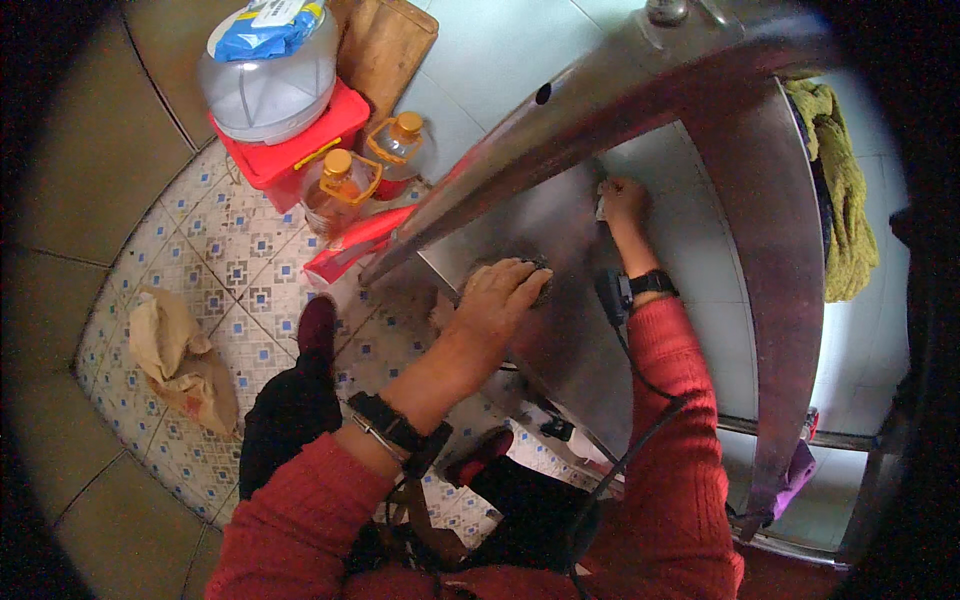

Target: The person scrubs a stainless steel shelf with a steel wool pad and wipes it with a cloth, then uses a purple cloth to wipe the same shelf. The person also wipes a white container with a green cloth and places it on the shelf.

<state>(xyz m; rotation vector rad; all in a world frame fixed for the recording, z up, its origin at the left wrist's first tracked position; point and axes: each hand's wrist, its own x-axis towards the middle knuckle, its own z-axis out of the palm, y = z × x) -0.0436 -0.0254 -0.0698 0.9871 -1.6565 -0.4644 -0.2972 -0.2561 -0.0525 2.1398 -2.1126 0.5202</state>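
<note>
My left hand point(499, 289) is closed over a dark, rough scrubbing pad point(541, 281), perhaps steel wool, pressed to a wide grey metal shelf point(559, 337). Farther off, at the upper right, my right hand point(624, 201) is curled at the shelf's far edge beside the tiled wall. A small whitish thing point(601, 204) shows at its fingers; what it is I cannot tell. The metal frame point(517, 150) of the stand or sink unit runs above and around both hands. Both wrists wear dark straps with a cable.
Two plastic bottles with orange caps point(339, 163), a red bin point(262, 165) with a domed plastic container point(270, 94), and a wooden board point(386, 56) stand at upper left. A crumpled beige bag point(180, 360) lies on the patterned floor. A green towel point(840, 195) hangs right.
</note>
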